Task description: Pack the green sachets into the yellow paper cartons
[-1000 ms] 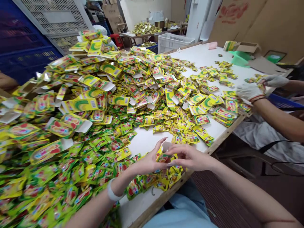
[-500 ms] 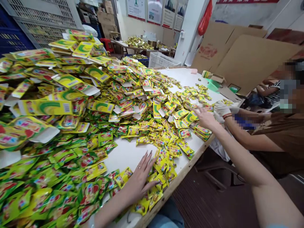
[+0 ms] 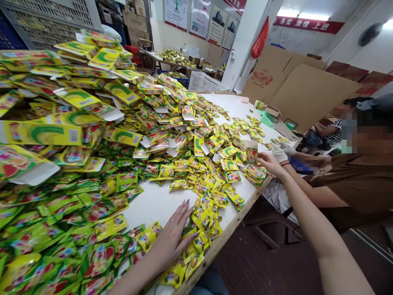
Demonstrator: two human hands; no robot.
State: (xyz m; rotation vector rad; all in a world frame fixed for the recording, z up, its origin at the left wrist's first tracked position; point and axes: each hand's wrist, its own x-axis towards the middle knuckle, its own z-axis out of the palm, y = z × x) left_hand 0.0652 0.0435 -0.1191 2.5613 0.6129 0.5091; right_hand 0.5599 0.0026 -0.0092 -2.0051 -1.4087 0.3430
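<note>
While loosely outspread, left hand (image 3: 174, 230) beside yellow sachets (image 3: 203, 211); right hand (image 3: 272, 164) (well apart) with a carton (image 3: 251, 153) in its grasp.

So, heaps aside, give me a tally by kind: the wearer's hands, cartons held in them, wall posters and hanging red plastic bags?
Left hand and right hand, both ungloved: 2
Printed carton held by the right hand: 1
Wall posters: 4
Hanging red plastic bag: 1
Total: 8
</note>
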